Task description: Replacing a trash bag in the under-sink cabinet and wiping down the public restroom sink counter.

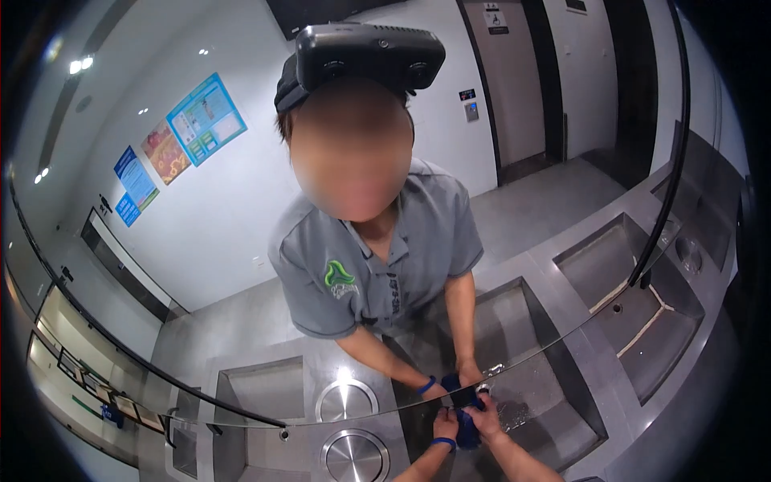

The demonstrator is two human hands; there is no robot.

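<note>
At the bottom of the view, my left hand [446, 423], with a blue band at its wrist, grips one side of a dark blue cloth [468, 431]. My right hand [486, 417] has hold of the cloth's other side. Both hands are over a grey stone sink basin [530, 437], close below the mirror's lower edge. A black part, apparently a tap [464, 397], is just above the cloth. Water drops lie on the basin to the right. The mirror repeats the hands and cloth upside down above them; the cloth's folds are too dark to tell apart.
A large mirror with a black frame [181, 385] fills the view above the counter. Round steel lids [355, 458] are set in the counter left of my hands. Another basin [662, 319] with a black tap lies at the right, and one more [280, 452] at the left.
</note>
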